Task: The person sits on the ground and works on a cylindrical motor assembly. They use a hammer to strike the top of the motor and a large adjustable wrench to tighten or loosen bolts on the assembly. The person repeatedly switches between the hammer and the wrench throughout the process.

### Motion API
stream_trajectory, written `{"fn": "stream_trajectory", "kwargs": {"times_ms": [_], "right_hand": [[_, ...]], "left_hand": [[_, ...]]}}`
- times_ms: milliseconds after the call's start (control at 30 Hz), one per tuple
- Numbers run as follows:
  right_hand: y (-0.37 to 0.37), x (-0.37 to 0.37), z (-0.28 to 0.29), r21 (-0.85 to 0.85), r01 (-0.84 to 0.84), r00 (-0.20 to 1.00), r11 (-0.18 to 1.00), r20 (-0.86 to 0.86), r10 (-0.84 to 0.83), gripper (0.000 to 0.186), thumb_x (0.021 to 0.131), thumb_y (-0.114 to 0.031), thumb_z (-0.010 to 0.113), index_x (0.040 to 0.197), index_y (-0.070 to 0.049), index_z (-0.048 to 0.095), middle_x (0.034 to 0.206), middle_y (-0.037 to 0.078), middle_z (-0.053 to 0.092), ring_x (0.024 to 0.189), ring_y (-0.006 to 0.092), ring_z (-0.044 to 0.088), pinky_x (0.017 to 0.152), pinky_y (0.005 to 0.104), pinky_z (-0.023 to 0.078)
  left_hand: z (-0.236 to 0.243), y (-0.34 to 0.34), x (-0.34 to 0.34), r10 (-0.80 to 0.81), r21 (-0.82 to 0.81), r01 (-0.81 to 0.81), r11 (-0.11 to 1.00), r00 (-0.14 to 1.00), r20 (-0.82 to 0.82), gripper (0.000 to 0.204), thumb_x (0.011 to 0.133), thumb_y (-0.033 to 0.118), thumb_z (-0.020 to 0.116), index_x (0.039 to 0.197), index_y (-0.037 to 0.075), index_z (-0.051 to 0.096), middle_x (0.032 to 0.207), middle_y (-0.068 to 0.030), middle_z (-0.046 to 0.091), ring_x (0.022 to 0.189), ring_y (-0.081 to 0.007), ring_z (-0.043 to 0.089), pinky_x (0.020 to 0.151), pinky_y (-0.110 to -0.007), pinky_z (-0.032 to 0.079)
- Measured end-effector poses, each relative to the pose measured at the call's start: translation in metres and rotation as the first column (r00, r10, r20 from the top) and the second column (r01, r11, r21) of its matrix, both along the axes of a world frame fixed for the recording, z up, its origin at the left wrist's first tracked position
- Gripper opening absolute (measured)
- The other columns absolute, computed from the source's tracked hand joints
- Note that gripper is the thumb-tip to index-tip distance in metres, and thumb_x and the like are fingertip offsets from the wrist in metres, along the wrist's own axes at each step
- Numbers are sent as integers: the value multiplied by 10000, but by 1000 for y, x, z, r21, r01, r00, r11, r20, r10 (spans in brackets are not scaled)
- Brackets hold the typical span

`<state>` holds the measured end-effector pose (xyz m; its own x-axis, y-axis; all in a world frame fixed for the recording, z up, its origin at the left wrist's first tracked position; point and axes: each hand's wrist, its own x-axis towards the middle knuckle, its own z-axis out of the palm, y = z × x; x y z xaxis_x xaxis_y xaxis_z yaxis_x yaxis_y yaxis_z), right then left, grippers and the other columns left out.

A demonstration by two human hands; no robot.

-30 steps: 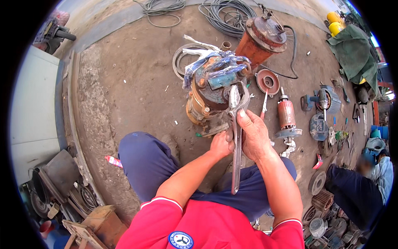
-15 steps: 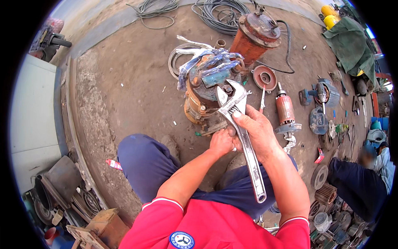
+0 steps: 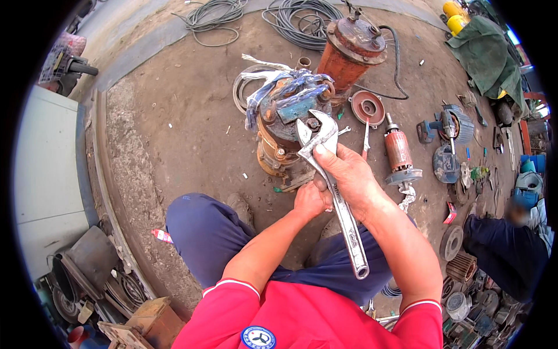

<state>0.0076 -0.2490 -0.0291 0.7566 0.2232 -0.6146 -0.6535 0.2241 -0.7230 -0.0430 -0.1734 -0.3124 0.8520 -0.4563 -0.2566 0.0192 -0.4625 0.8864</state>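
Observation:
My right hand (image 3: 346, 180) grips a large steel adjustable wrench (image 3: 349, 232) near its head, thumb by the adjusting screw. Its open jaws sit over the top of a rusty pump housing (image 3: 273, 145), beside a bolt; contact is unclear. Blue-and-white rope (image 3: 290, 87) is tangled over the housing's top. My left hand (image 3: 311, 200) is closed at the housing's lower front, beside a flat flange and behind the wrench; what it holds is hidden.
A rusty red cylinder (image 3: 343, 58), hose coils (image 3: 296, 23), red ring part (image 3: 366, 107), rotor (image 3: 398, 148) and drill (image 3: 427, 131) lie ahead. A seated person (image 3: 500, 250) is among parts at right. A wooden box (image 3: 151, 320) and white panel (image 3: 49, 180) stand left.
The wrench head has moved left and tilted, turning its face up, with its handle swung rightward. My right arm moved with it. My left hand stays low by the housing.

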Motion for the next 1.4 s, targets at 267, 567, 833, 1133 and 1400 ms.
{"fn": "stream_trajectory", "kwargs": {"times_ms": [267,567,833,1133,1400], "right_hand": [[0,0,-7,71,87,996,994,6,-88,300,1004,-302,604,1173,-66,531,794,82,627,494,137,573,408,276,485],[17,-4,-5,-58,104,994,993,30,-103,303,1017,-345,611,1155,-84,543,719,50,601,443,121,524,382,253,420],[3,-65,-7,-64,93,984,994,158,-82,295,1057,-293,535,1169,-21,518,736,77,620,548,134,578,494,265,487],[-6,-133,-8,8,38,999,999,-16,-38,255,1073,-243,497,1134,2,536,670,45,562,482,108,524,439,251,426],[-3,-139,-10,-10,53,998,999,-19,-53,234,1076,-218,488,1118,7,538,664,49,569,479,104,530,424,251,416]], "left_hand": [[19,-2,-2,29,69,-44,997,977,211,298,803,265,647,1029,73,679,1059,-153,692,1001,-338,676,870,-440,554],[-22,-1,-1,50,13,-49,999,988,-147,319,736,275,695,1010,113,698,1057,-158,694,1022,-335,669,883,-440,548],[-3,5,8,-257,67,249,966,953,159,409,853,385,649,1167,123,676,1170,-176,690,1084,-358,657,918,-458,533],[-29,-3,4,-328,235,247,940,844,425,223,793,277,719,802,72,632,795,-90,606,775,-299,672,669,-456,536],[-11,-5,3,-315,229,235,945,845,433,198,785,256,730,766,79,643,785,-83,631,773,-291,693,664,-443,563]]}}
